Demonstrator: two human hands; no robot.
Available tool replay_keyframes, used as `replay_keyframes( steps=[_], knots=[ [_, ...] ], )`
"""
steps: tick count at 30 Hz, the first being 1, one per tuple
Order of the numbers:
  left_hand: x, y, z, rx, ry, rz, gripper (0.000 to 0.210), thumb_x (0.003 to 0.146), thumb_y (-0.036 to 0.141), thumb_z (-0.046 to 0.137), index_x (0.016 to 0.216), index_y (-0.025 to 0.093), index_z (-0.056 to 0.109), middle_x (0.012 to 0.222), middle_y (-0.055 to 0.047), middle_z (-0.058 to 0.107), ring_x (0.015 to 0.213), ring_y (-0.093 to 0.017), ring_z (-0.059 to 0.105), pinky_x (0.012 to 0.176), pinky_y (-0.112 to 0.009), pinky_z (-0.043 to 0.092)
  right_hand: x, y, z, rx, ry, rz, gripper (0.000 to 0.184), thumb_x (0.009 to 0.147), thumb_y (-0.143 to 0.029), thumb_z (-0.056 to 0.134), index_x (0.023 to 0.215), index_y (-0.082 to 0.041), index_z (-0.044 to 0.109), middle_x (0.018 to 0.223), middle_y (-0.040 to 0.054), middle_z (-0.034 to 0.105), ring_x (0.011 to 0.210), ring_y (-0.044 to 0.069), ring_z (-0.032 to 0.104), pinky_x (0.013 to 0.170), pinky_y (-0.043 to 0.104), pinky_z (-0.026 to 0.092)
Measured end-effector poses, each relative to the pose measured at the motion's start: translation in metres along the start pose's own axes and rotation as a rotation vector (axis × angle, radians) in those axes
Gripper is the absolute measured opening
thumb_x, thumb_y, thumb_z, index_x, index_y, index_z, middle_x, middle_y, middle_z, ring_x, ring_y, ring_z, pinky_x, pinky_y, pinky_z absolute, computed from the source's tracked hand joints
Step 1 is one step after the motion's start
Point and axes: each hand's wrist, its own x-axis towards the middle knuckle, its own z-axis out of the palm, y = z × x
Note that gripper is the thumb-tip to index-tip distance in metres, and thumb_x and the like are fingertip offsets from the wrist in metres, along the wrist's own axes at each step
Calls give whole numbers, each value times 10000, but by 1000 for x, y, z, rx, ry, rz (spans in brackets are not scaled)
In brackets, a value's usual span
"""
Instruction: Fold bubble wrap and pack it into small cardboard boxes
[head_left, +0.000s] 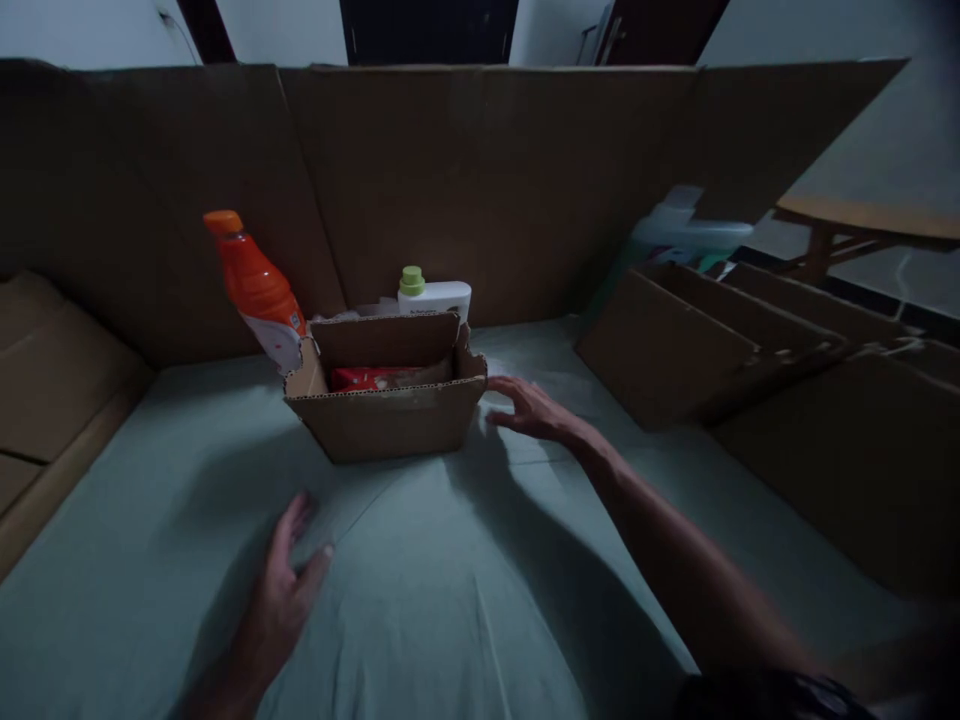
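An open-topped cardboard box (390, 425) stands on a pale green cloth (405, 570), with a red packet (367, 378) partly visible inside. My right hand (529, 408) is at the box's right side, fingers extended and thumb apart; whether the fingertips touch the cardboard I cannot tell. Lower left, my left hand (289, 580) hovers over the cloth, slightly blurred, thumb and fingers apart and holding nothing. Behind the box are a tilted orange bottle (259, 285) and a white bottle with a green cap (439, 297), their lower parts hidden.
A tall cardboard wall (495, 180) runs across the back. On the right are more open cardboard boxes (660, 340), with a translucent container (690, 235) behind them. A cardboard piece (60, 360) borders the left side. Beyond the wall at right is a wooden table (862, 220).
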Motion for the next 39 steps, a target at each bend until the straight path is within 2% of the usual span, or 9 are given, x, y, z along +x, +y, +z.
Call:
replay_keyframes(
  steps=[5, 9, 12, 17, 23, 28, 32, 36, 39],
  knots=[
    [-66, -12, -17, 90, -41, 64, 518, 841, 553, 619, 1229, 215, 677, 1440, -133, 588, 1342, -334, 547, 1143, -505, 448, 49, 8, -15, -110, 79, 284, 411, 1011, -290, 521, 1392, -139, 557, 1404, 185, 588, 1306, 304, 549, 1085, 490, 433],
    [-93, -7, -17, 25, -10, 21, 503, 853, 598, 598, 1165, 221, 716, 1297, -122, 690, 1190, -293, 668, 1032, -405, 555, 63, 21, -13, -135, 39, 360, 346, 974, -380, 628, 1237, -155, 632, 1255, 103, 646, 1113, 239, 642, 959, 457, 542],
    [-100, -4, -17, 8, 25, 0, 509, 843, 624, 606, 1133, 225, 728, 1203, -113, 735, 1126, -283, 702, 1004, -384, 571, 51, 34, -8, -157, 24, 342, 314, 978, -387, 624, 1191, -158, 647, 1205, 83, 659, 1063, 218, 653, 928, 434, 557],
    [-95, 5, -8, 7, -21, 51, 477, 848, 596, 621, 1107, 215, 743, 1145, -103, 755, 1071, -259, 723, 925, -324, 601, 26, 49, -13, -182, 63, 310, 375, 980, -372, 621, 1299, -177, 596, 1302, 101, 617, 1135, 237, 628, 969, 464, 540],
    [-95, 25, 14, 18, -63, 269, 391, 884, 540, 588, 1051, 240, 775, 1143, -111, 753, 1085, -258, 713, 983, -351, 581, 33, 40, -16, -243, 70, 368, 373, 978, -378, 625, 1281, -161, 602, 1274, 104, 624, 1094, 230, 642, 926, 448, 562],
    [-102, 14, 9, 22, -52, 203, 398, 878, 543, 598, 1070, 240, 769, 1136, -104, 755, 1051, -253, 728, 933, -331, 603, 33, 32, -20, -265, 39, 358, 351, 975, -393, 628, 1232, -154, 625, 1233, 96, 641, 1057, 214, 650, 912, 429, 564],
    [-97, 14, 2, 49, -67, 213, 342, 896, 476, 592, 1072, 235, 759, 1119, -84, 761, 1021, -236, 736, 911, -314, 608, -2, 14, -36, -270, 90, 292, 212, 980, -276, 570, 1103, -139, 675, 1040, 96, 722, 994, 234, 674, 923, 392, 492],
    [-86, 42, 6, 225, -122, 476, 312, 917, 342, 554, 1148, 225, 727, 1160, -91, 743, 1057, -235, 721, 937, -347, 599, -73, -19, -40, -292, 198, 146, 338, 919, -194, 563, 1252, -160, 615, 1104, 118, 736, 1068, 261, 648, 995, 369, 377],
    [-82, 74, 22, 348, -58, 708, 449, 915, 256, 571, 1363, 240, 586, 1361, -118, 635, 1249, -260, 626, 1049, -411, 535, -129, -53, -28, -344, 357, -132, 252, 942, -208, 551, 1177, -182, 636, 1012, 97, 738, 951, 244, 627, 943, 367, 370]
  ],
)
